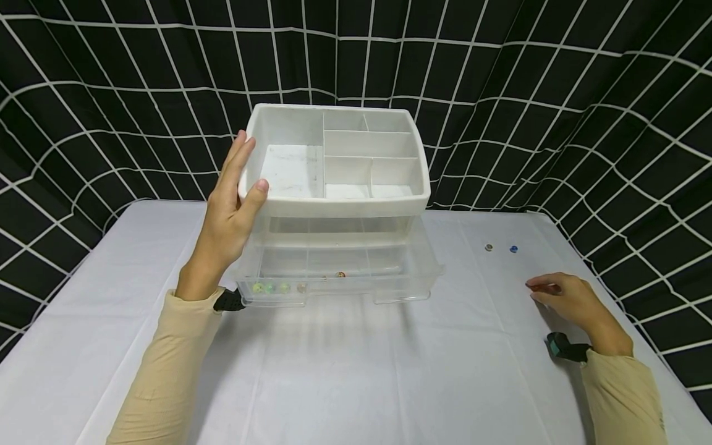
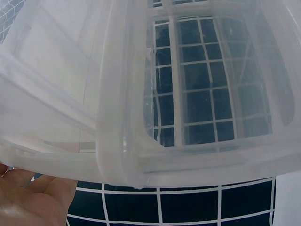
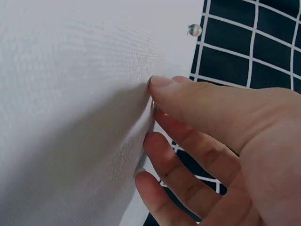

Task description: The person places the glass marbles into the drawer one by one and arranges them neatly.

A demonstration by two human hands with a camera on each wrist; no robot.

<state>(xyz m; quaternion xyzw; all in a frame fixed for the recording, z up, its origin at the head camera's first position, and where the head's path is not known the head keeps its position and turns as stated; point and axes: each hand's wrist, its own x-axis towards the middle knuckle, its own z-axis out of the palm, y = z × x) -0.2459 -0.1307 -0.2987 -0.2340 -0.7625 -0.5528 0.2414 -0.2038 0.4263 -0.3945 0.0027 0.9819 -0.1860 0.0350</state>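
Observation:
A white storage organizer has a divided top tray and a clear drawer pulled out below it. My left hand rests along the organizer's left side, fingers fairly straight, thumb on its front corner. The left wrist view shows the clear plastic close up, with part of that hand low at the left. Far to the right, my right hand is down at the cloth, thumb and index finger pinched together. A small dark marble shows at its fingertips, mostly covered. In the right wrist view the fingers hide it.
Several marbles lie in the clear drawer, mostly in its front left. On the cloth right of the organizer are a greyish marble and a blue marble. Black grid-patterned fabric rises behind and beside the white-covered table.

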